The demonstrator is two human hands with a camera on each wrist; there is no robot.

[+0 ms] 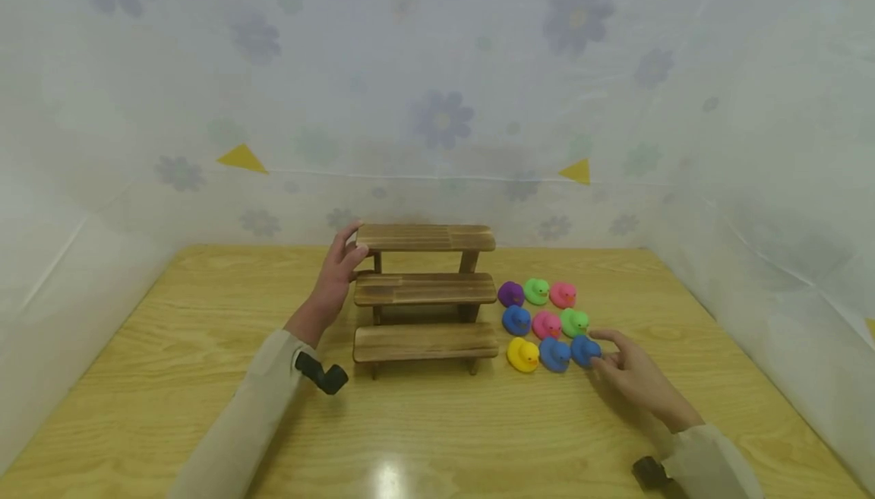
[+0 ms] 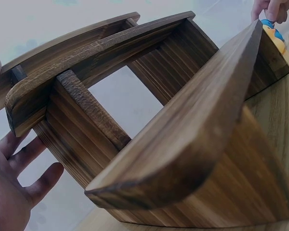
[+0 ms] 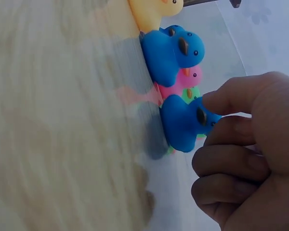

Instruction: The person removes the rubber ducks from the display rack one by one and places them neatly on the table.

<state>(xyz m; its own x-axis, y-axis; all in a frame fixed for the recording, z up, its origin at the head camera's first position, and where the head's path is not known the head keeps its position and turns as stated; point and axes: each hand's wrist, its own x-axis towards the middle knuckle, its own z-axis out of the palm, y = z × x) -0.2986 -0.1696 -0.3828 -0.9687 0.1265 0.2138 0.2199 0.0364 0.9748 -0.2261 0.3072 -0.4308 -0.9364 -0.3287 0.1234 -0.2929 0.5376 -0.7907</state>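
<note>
A three-step wooden stand is upright on the table. My left hand holds it by the left end of its top step, the fingers spread around that end; in the left wrist view the left hand is beside the stand's side panels. To the right of the stand, several rubber ducks sit in rows. My right hand has thumb and forefinger at the head of the blue duck at the front right corner, pinching it. The other fingers of that hand are curled. The duck sits low at the tabletop.
Beside the held duck are another blue duck and a yellow duck. Behind them are a blue, a pink and a green duck, then a purple duck. A flowered white sheet backs the wooden table.
</note>
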